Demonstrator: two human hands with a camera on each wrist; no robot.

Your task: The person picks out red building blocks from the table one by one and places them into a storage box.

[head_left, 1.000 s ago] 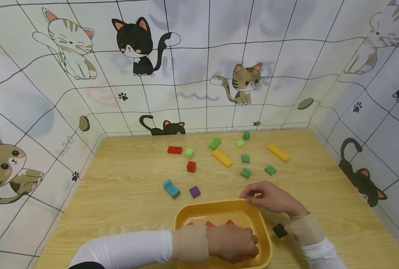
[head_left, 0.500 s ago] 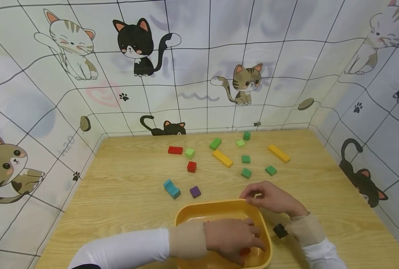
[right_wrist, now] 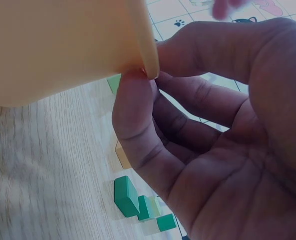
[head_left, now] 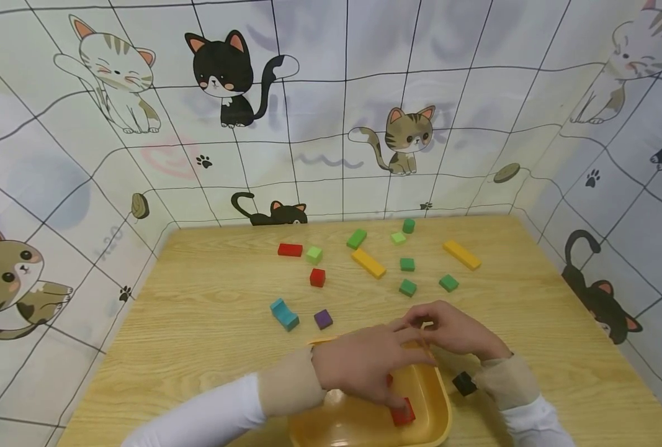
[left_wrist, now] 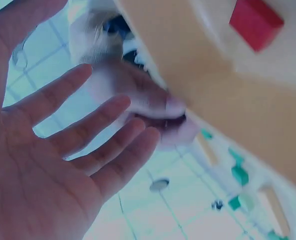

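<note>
My left hand (head_left: 364, 363) hangs over the yellow plastic tray (head_left: 358, 428), close to my right hand in the head view. Its fingers are straight and spread, and the bare palm in the left wrist view holds nothing. With thumb and fingertips, my right hand (head_left: 456, 329) pinches the tray's far right corner; the right wrist view shows the rim (right_wrist: 150, 45) between them. A red block (head_left: 402, 412) lies inside the tray under my left thumb, with a bit of another red piece behind it. My left hand hides part of the tray's inside.
Beyond the tray lie a blue curved block (head_left: 284, 314), a purple cube (head_left: 323, 319), a red cube (head_left: 317, 277) and a red bar (head_left: 290, 249). Farther right are yellow bars (head_left: 368, 263) and several green blocks (head_left: 407, 287). A black block (head_left: 465, 383) sits by my right wrist.
My left hand, curled low inside the tray a second ago, has spread its fingers and moved up toward the far right corner. My right hand stays on the rim.
</note>
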